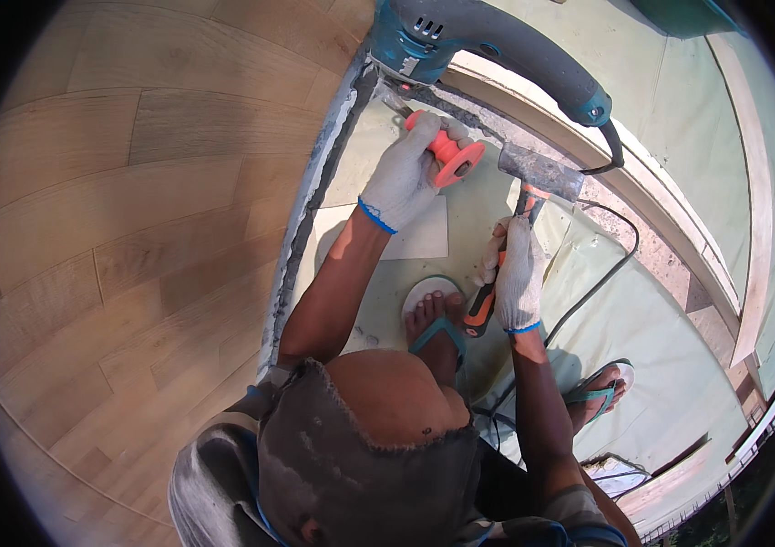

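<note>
My left hand [398, 187], in a white knit glove with a blue cuff, is closed round the red grip of a chisel [447, 157] with a round hand guard. The chisel's metal blade points up and left, its tip close to the rough dark edge [342, 128] beside the wood-look boards. In my right hand [520, 273], gloved the same way, is the orange and black handle of a club hammer [540, 171]. Its grey, worn head is raised to the right of the chisel's guard, apart from it.
A teal corded power tool [533, 68] lies at the top, its black cable [635, 239] looping down the right. Wood-look boards [169, 219] cover the left. Pale green sheeting [661, 337] spreads under my sandalled feet [437, 319]. A pale flat square [419, 232] and long wooden strips [752, 182] lie nearby.
</note>
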A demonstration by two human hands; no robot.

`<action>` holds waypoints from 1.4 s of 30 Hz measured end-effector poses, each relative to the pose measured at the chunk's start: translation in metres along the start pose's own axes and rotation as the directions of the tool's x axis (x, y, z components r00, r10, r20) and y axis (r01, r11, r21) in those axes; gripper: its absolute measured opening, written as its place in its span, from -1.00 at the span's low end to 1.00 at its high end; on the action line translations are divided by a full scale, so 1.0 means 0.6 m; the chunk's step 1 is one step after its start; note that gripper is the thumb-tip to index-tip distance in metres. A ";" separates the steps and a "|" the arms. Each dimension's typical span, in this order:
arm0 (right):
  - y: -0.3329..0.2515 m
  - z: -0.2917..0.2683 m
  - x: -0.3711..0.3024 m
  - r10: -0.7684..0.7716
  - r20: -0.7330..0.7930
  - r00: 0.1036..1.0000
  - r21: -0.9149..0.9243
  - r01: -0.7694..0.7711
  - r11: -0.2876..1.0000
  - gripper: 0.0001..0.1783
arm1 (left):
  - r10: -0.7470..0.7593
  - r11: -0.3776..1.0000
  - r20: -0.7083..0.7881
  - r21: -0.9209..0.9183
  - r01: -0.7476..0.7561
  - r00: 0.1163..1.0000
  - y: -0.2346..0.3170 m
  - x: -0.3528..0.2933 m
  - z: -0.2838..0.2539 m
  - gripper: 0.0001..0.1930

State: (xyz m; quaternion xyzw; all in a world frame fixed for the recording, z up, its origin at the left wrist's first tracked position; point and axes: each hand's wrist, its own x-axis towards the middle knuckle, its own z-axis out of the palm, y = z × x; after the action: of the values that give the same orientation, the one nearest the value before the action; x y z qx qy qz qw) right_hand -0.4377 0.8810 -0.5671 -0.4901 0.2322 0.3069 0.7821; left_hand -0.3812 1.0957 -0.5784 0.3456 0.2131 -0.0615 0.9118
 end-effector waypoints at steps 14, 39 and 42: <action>-0.021 -0.088 0.052 0.348 0.131 0.928 -0.637 -0.190 0.747 -0.43 | 0.020 0.004 -0.413 0.911 0.413 0.911 0.034 -0.168 -0.050 -0.26; -0.020 -0.086 0.088 0.401 0.175 0.899 -0.698 -0.174 0.695 -0.50 | 0.425 0.857 -0.449 -0.079 -0.509 0.786 0.033 0.151 -0.087 -0.75; -0.021 -0.087 0.088 0.382 0.176 0.907 -0.722 -0.145 0.676 -0.47 | 0.439 0.857 -0.423 -0.068 -0.511 0.793 0.032 0.151 -0.089 -0.75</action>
State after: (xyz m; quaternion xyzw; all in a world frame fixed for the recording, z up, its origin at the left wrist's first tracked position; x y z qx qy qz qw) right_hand -0.3949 0.8423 -0.6157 -0.6524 0.0421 0.5557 0.5136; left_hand -0.3127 1.1483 -0.6415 0.3098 0.3022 0.2603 0.8631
